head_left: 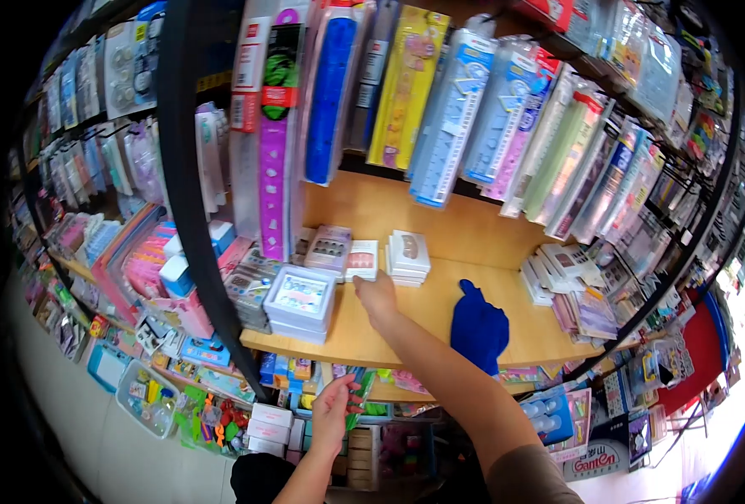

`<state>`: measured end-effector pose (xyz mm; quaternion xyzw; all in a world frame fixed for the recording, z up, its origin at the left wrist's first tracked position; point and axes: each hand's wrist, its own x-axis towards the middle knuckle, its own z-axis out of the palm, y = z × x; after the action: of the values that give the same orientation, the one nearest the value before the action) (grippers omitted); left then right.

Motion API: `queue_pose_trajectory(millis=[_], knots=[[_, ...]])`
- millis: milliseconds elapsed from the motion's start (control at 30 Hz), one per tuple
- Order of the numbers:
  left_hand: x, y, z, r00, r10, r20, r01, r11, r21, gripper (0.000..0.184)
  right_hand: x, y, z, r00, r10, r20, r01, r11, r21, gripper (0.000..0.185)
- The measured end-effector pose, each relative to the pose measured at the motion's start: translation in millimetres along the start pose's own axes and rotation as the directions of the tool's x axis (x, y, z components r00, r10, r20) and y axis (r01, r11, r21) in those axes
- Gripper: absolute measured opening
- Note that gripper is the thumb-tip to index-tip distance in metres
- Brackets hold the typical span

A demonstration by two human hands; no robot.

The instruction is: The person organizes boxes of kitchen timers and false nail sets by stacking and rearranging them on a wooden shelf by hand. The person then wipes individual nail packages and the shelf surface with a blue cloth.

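Note:
My right arm reaches over the wooden shelf (439, 294). My right hand (376, 298) is closed at the near edge of a small white box (361, 259) with a pink row of what look like false nails. Its fingertips are partly hidden. Just right of that box rises a stack of similar white boxes (408, 259); to the left are dark-patterned packs (329, 249). Lower down, before the shelf's front edge, my left hand (332, 412) has its fingers bent around a thin green packet (359, 401). A blue cloth or glove (479, 328) lies right of my forearm.
Packaged rulers (452, 118) hang over the shelf. A black upright post (189, 168) stands at left, near a stack of clear-lidded boxes (301, 302). More white packs (561, 273) lie at right. Bins (150, 399) and cartons (269, 428) crowd the floor below.

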<state>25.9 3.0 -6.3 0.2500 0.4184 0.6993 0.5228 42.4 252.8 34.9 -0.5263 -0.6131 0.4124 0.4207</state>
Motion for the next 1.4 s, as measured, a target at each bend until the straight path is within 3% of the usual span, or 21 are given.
queue_pose_trajectory(millis=[67,167,267,333,367,400,500,533,567,667,967,1067,1167,1267,1400], knots=[[1,-1,0,1.000,-0.025,0.000,0.025,1.000,0.007,0.033,-5,-5,-9,0.997,-0.070,-0.014,0.067,0.986,-0.152,0.024],[0,-4,0,1.000,-0.003,0.010,0.003,1.000,0.002,0.032,-16,2,-36,0.968,-0.244,0.060,0.251,0.952,-0.174,0.024],[1,-4,3,0.999,-0.039,-0.001,0.039,0.999,0.010,0.030,-41,-35,-107,0.985,-0.069,0.156,0.045,0.987,0.154,0.022],[1,-7,3,0.998,-0.066,0.006,0.066,0.997,0.027,0.029,-28,-37,-165,0.989,-0.144,-0.022,0.142,0.985,-0.102,0.019],[1,-8,4,0.997,-0.080,0.008,0.080,0.996,0.033,0.027,8,3,-197,0.932,-0.326,-0.158,0.286,0.930,-0.231,0.018],[2,-12,4,0.996,-0.090,0.013,0.089,0.995,0.054,0.027,-5,-26,-225,0.919,-0.281,-0.275,0.178,0.921,-0.348,0.018],[4,-23,6,0.993,-0.116,0.024,0.112,0.987,0.116,0.026,33,10,-326,0.734,-0.512,-0.446,0.136,0.754,-0.642,0.030],[4,-25,7,0.992,-0.123,0.023,0.119,0.984,0.136,0.025,35,11,-352,0.740,-0.470,-0.481,-0.018,0.702,-0.712,0.039],[5,-28,9,0.991,-0.130,0.019,0.125,0.980,0.155,0.025,37,13,-373,0.739,-0.429,-0.520,-0.170,0.627,-0.760,0.049],[9,-42,9,0.988,-0.148,0.036,0.137,0.968,0.210,0.025,39,31,-417,0.687,-0.445,-0.574,-0.324,0.519,-0.791,0.062],[21,-69,11,0.976,-0.199,0.084,0.165,0.936,0.310,0.023,58,37,-433,0.757,-0.312,-0.574,-0.342,0.558,-0.756,0.059],[25,-75,13,0.973,-0.212,0.097,0.173,0.935,0.309,0.022,62,41,-434,0.755,-0.352,-0.554,-0.308,0.556,-0.772,0.056],[25,-74,15,0.970,-0.217,0.113,0.172,0.934,0.313,0.020,56,25,-425,0.750,-0.295,-0.592,-0.395,0.518,-0.759,0.059],[24,-69,16,0.968,-0.218,0.124,0.170,0.935,0.312,0.018,50,25,-421,0.692,-0.440,-0.573,-0.251,0.597,-0.762,0.061],[23,-60,18,0.967,-0.208,0.150,0.160,0.946,0.282,0.019,22,25,-400,0.661,-0.637,-0.397,0.209,0.664,-0.717,0.064]])
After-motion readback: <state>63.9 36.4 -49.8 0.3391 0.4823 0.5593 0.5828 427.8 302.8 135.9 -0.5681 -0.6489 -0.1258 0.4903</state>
